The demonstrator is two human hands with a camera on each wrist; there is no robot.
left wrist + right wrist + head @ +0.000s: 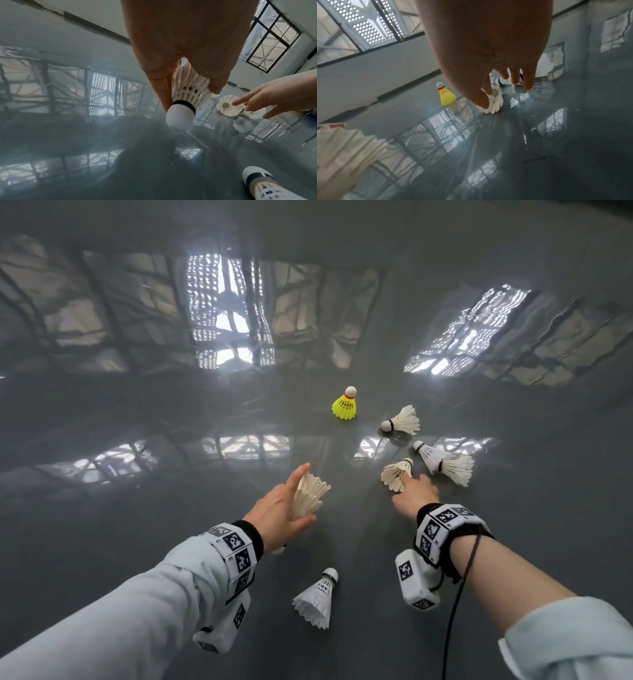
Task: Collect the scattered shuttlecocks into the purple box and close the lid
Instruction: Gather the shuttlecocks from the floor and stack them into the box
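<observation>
My left hand (295,503) grips a white feather shuttlecock (312,494) by its skirt, with the cork (179,119) pointing down toward the wrist. My right hand (403,490) reaches a second feather shuttlecock (395,473) lying on the grey floor. Its index fingertip touches it, the thumb (481,100) lies beside the skirt, and the other fingers are spread. A yellow shuttlecock (344,406) stands upright farther off. The purple box is not in view.
More white shuttlecocks lie on the glossy grey floor (171,412): one (402,421) beyond my right hand, a stacked pair (443,463) to its right, and a plastic one (317,599) between my forearms. A black cord (455,604) hangs from my right wrist.
</observation>
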